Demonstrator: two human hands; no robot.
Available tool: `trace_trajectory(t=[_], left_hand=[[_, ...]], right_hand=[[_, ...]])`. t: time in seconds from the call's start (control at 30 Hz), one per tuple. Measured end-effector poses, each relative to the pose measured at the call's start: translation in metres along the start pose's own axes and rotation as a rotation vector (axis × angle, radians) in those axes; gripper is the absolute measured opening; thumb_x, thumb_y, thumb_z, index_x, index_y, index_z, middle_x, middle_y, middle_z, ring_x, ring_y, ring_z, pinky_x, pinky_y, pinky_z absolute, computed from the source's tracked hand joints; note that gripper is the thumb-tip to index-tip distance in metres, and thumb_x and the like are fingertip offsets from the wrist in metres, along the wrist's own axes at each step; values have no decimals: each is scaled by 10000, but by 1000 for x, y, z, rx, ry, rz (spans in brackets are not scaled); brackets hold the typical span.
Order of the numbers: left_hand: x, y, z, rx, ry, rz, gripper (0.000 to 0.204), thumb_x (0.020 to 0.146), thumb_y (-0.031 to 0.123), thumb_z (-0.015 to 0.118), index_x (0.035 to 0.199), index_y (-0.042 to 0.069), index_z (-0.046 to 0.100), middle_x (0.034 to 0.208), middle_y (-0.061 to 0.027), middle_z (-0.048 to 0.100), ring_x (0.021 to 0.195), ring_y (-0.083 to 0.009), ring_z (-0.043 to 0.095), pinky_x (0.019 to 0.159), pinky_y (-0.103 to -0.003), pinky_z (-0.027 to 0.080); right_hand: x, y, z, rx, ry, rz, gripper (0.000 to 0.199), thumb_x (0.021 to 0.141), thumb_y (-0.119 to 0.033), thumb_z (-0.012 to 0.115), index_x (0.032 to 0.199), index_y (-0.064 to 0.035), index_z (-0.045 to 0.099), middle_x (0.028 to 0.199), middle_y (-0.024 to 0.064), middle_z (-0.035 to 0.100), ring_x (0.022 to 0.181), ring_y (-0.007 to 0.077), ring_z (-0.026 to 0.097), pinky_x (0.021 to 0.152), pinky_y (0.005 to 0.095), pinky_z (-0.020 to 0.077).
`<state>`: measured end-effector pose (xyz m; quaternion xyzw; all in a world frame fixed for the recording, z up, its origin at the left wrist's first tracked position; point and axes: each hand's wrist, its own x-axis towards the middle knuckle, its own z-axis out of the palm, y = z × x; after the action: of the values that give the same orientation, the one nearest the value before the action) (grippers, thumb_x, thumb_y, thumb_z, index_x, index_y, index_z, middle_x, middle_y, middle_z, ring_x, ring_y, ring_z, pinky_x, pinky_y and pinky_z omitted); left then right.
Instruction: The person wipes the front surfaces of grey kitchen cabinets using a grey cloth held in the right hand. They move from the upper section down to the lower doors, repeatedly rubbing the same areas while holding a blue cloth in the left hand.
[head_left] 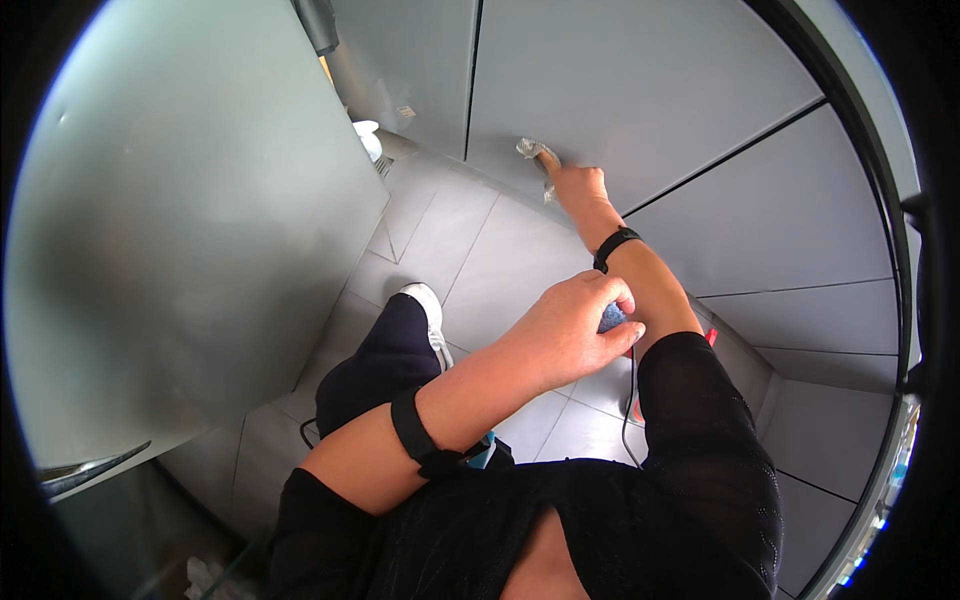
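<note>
Both hands are in view near the middle of the frame. Right hand [578, 183], arm stretched toward the upper centre, is closed around a crumpled silvery-grey cloth [537, 153] and presses it against the lower edge of a grey cabinet door [640, 90]. A black wristband [613, 245] circles that wrist. Left hand [570, 330], at the centre of the frame, has its fingers curled shut on a small blue object [612, 317], of which only a sliver shows between thumb and fingers; what it is cannot be told. A second black band [418, 435] sits on the left forearm, lower centre.

A vertical seam [472, 80] divides the cabinet door from its neighbour at upper centre, and further grey panels [800, 240] curve down the right side. A large pale grey surface [180, 230] fills the left half of the frame. The floor [500, 260] is of pale grey tiles. A dark-trousered leg ends in a white shoe [425, 300] on the tiles, left of centre. Black sleeves and top [700, 470] occupy the lower edge.
</note>
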<state>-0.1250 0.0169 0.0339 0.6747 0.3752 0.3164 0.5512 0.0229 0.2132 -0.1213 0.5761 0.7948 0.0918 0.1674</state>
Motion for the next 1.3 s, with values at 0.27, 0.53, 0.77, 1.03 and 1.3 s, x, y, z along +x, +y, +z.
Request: trace_trajectory(t=[0.27,0.53,0.77,1.03,1.3], left_hand=[[1,-5,-6,11,66,64,220,796,136,731,954,47,607,881,-111,634,755,-256,631,677,-334,509],[7,-3,17,15,-26,76,225,789,109,731,958,47,598,867,-117,628,768,-263,638,678,-333,512],[13,-8,22,55,-56,77,228,796,117,724,959,36,587,866,-122,624,760,-272,629,676,-346,503],[13,-6,18,0,-109,-2,224,803,100,716,985,35,602,907,-107,630,804,-232,633,710,-317,505],[19,-8,16,7,-178,-162,228,814,102,707,1004,24,608,948,-108,633,855,-203,630,762,-298,503]], right_hand=[[-35,-2,61,170,-148,189,620,922,-147,510,1483,-251,268,1054,84,682,903,256,689,724,399,546],[-31,-34,143,1323,372,670,336,929,-136,516,1234,-10,455,1160,152,635,974,249,671,827,362,523],[-14,-27,173,2494,479,1155,217,913,-70,544,1105,21,503,989,110,615,926,242,642,812,338,527],[-27,-9,163,2734,644,1102,197,917,-11,537,1088,46,458,999,175,605,880,292,657,812,401,582],[6,-19,202,2343,238,1475,201,911,30,495,1108,64,474,990,193,629,791,339,687,749,418,611]])
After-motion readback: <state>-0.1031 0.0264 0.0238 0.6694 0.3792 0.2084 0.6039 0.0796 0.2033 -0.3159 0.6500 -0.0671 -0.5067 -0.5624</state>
